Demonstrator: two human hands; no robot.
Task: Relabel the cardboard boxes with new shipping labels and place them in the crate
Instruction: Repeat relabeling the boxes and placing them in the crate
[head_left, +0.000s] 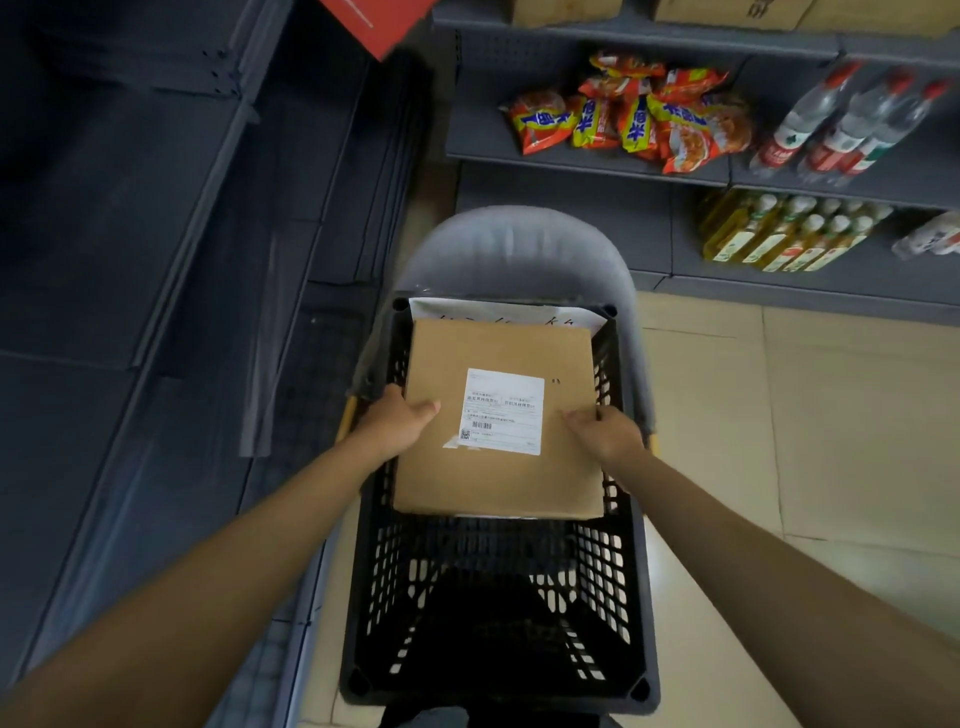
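The black crate (498, 597) sits nearest, its slotted near half open and dark. A cardboard box (498, 421) lies flat over the crate's far half, its side edges close to both side walls. The left hand (397, 423) holds the box's left edge, thumb laid on top; the right hand (608, 434) holds the right edge, fingers curled over it. A white shipping label (503, 411) with barcode and small print, too small to read, is centred on the lid. Handwritten white paper (506, 314) shows at the crate's far edge, unreadable. Behind stands a grey chair (519, 244), and shelves hold snack packets (634, 111) and bottles (847, 124).
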